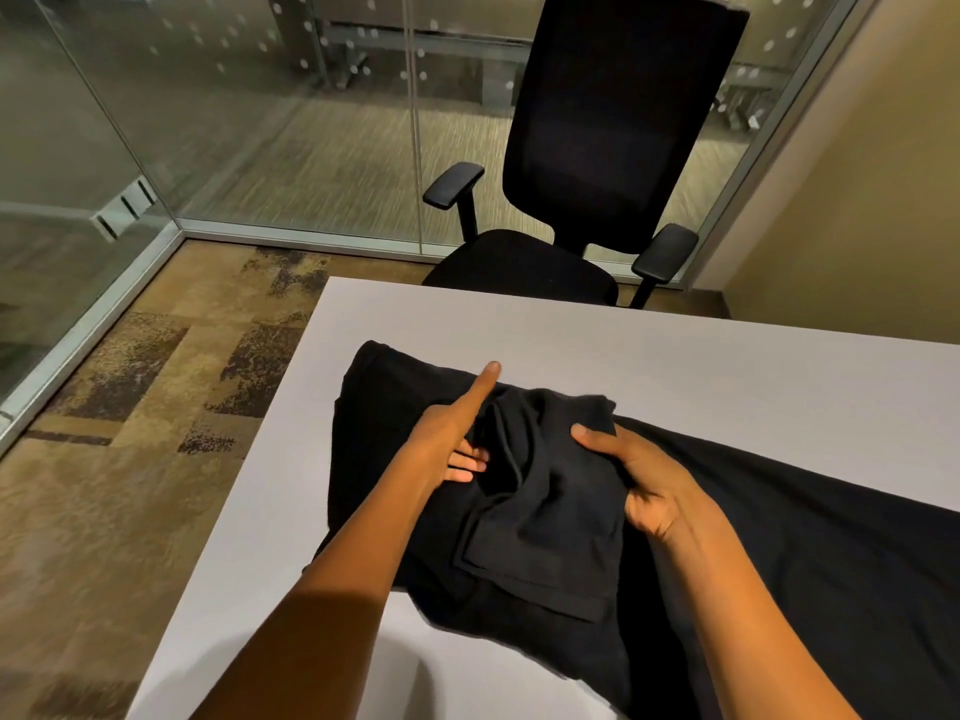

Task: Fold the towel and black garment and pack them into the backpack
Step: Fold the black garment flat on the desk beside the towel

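A black garment (545,522) lies partly folded on the white table (675,356), with a long part trailing off to the right. My left hand (457,433) rests on its left part, index finger stretched out, the other fingers curled into a fold of the cloth. My right hand (634,475) grips a bunched fold near the garment's middle, thumb on top. No towel and no backpack are in view.
A black office chair (587,163) stands at the table's far edge. Glass walls (208,122) close off the room to the left and behind. Patterned carpet (130,407) lies left of the table. A beige wall (857,200) is at the right.
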{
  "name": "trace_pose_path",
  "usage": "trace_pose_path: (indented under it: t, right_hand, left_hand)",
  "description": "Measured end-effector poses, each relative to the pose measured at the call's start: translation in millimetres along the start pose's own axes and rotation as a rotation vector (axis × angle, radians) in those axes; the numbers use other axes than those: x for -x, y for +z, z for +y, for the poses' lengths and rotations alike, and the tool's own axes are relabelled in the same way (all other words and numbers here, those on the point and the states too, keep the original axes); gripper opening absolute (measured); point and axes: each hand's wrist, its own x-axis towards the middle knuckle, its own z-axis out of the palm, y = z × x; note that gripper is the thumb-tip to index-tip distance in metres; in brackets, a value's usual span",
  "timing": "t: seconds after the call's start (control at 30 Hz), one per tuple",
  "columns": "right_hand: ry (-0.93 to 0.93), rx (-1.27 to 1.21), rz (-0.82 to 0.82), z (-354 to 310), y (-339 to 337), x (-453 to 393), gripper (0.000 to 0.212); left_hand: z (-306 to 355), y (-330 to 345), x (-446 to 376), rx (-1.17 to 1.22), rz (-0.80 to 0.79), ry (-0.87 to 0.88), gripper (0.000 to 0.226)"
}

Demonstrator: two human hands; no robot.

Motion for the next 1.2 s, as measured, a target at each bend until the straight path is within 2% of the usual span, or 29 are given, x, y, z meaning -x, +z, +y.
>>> trace_pose_path:
  t: [0.07,0.13,0.17,0.23,0.27,0.37,0.47,0.57,0.63,0.7,0.73,0.77,0.83,0.93,1.03,1.07,1.13,1.2]
  right_hand:
    - [-0.043,-0.111,-0.079,-4.9,6.2,3.9,0.048]
    - [-0.075,-0.154,-0.113,-8.0,8.5,10.2,0.042]
    - [-0.085,-0.145,-0.103,-7.2,8.2,14.4,0.040]
    - [-0.093,-0.148,-0.071,-1.7,6.4,23.5,0.040]
    - [-0.093,-0.173,-0.075,2.9,7.0,28.5,0.041]
    - [-0.058,-0.271,-0.143,23.0,17.4,45.1,0.045]
    - [-0.012,-0.340,-0.244,37.2,23.8,58.2,0.046]
    - [-0.011,-0.349,-0.296,32.6,25.5,60.7,0.043]
    - [-0.090,-0.110,-0.121,35.4,20.8,48.9,0.031]
    - [-0.109,0.281,0.134,46.8,10.0,33.4,0.010]
    - [-0.098,0.399,0.216,51.0,3.5,27.1,0.016]
    - [-0.078,0.441,0.260,53.0,-2.1,22.1,0.027]
    - [-0.108,0.371,0.338,49.2,-7.2,14.0,0.029]
    - [-0.274,0.381,0.553,35.4,-3.1,-3.7,0.044]
    - [-0.384,0.583,0.680,23.6,3.1,-23.4,0.050]
    - [-0.418,0.613,0.692,19.9,2.6,-29.0,0.047]
    - [-0.477,0.640,0.737,13.6,-2.7,-38.9,0.039]
    - [-0.504,0.735,0.777,12.3,-8.1,-45.0,0.036]
  left_hand:
    - [6.5,6.7,1.7,0.052,-0.048,-0.045,0.058]
    - [14.0,4.3,2.6,0.291,-0.127,-0.067,0.018]
    - [17.6,-0.1,2.2,0.436,-0.170,-0.061,0.008]
    - [23.3,-11.3,-0.7,0.629,-0.203,-0.029,0.020]
    - [25.3,-15.9,0.5,0.639,-0.206,-0.007,0.023]
    - [24.5,-20.1,14.1,0.506,-0.305,0.049,0.015]
    - [15.7,-21.4,29.2,0.313,-0.413,0.018,0.047]
    - [15.0,-33.0,27.7,0.244,-0.391,0.009,0.052]
    - [13.6,-41.0,17.0,0.231,-0.302,0.045,0.043]
    - [3.2,-42.4,6.8,0.064,-0.138,0.079,0.046]
    - [-4.1,-43.5,1.3,-0.007,-0.079,0.071,0.054]
    - [-11.3,-44.7,-3.7,-0.024,-0.050,0.056,0.056]
    - [-19.1,-48.2,-8.4,0.064,-0.045,0.023,0.043]
    - [-15.0,-48.0,-11.6,0.260,-0.068,0.011,0.034]
    - [-5.4,-37.0,-17.6,0.281,-0.004,0.171,0.016]
    - [-2.0,-33.8,-19.5,0.284,0.027,0.252,0.016]
    - [3.3,-31.7,-25.4,0.241,0.124,0.412,0.028]
    - [3.7,-31.5,-31.9,0.081,0.233,0.510,0.038]
